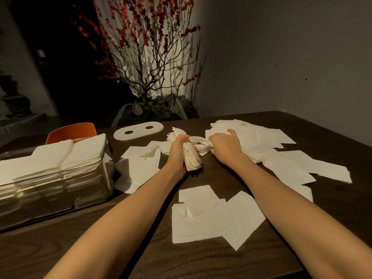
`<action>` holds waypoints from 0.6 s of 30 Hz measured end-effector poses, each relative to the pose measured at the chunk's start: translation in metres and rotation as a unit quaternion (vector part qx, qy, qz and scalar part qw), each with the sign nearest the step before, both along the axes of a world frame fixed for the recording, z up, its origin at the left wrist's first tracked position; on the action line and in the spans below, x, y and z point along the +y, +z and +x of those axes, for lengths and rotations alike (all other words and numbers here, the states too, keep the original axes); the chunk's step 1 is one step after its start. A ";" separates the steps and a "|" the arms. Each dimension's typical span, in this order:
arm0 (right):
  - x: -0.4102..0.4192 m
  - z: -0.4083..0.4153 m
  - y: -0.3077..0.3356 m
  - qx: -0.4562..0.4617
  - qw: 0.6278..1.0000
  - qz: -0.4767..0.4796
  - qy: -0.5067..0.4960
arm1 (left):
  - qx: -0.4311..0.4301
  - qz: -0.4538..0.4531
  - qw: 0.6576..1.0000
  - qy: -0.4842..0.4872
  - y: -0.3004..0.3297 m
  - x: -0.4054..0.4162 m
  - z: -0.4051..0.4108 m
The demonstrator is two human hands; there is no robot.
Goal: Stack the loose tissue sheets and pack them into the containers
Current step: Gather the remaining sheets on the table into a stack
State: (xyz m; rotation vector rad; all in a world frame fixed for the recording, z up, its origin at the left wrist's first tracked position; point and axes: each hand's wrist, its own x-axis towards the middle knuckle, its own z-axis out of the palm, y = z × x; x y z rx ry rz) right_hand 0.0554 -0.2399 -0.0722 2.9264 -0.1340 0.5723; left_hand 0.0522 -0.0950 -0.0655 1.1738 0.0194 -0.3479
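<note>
Head view: left hand [179, 150] grips tissue bundle [191, 156]; right hand [223, 144] pinches a sheet.
Bundle's long axis runs 11-to-5; loose pile [259, 135] at 3 o'clock, nearer the right hand; filled container [60, 190] at 9 o'clock.

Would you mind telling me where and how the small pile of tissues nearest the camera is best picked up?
Take the pile by its near left edge, coming from the camera side. It lies flat on the table, so fingers probably must slide beneath with the thumb on top. The sheets are fanned toward the right, so square them first.
</note>
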 end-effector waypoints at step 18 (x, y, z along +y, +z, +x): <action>0.013 -0.052 0.053 0.086 0.883 0.441 0.136 | 0.012 -0.070 0.997 0.011 0.001 0.006 -0.008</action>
